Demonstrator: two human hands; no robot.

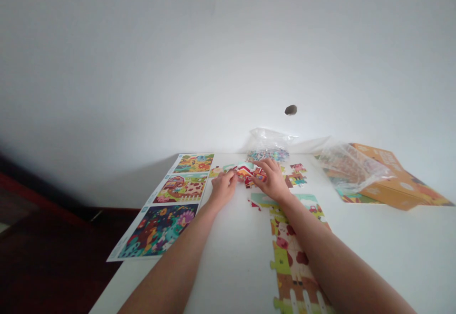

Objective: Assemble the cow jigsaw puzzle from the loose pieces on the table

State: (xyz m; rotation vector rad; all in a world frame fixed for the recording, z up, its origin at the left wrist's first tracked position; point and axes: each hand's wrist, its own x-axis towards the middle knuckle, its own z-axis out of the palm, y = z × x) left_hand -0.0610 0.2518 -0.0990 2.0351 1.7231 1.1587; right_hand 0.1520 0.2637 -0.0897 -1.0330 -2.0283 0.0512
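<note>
Both my hands reach to the far side of a white table point(228, 257). My left hand point(222, 188) is closed in a pinch on the left edge of a small cluster of red and white puzzle pieces point(245, 173). On the right side of that cluster rests my right hand point(272, 179), fingers curled over and pressing the pieces. A joined strip of puzzle point(290, 257) with a cow and fence lies under my right forearm. Loose pieces point(297, 175) lie just right of my right hand.
A reference sheet with three pictures point(167, 207) lies at the left edge. A clear bag of pieces point(268, 148) stands against the wall behind my hands. At the right are a crumpled clear bag point(347, 166) and an orange box point(395, 181). The wall has a dark hole point(290, 109).
</note>
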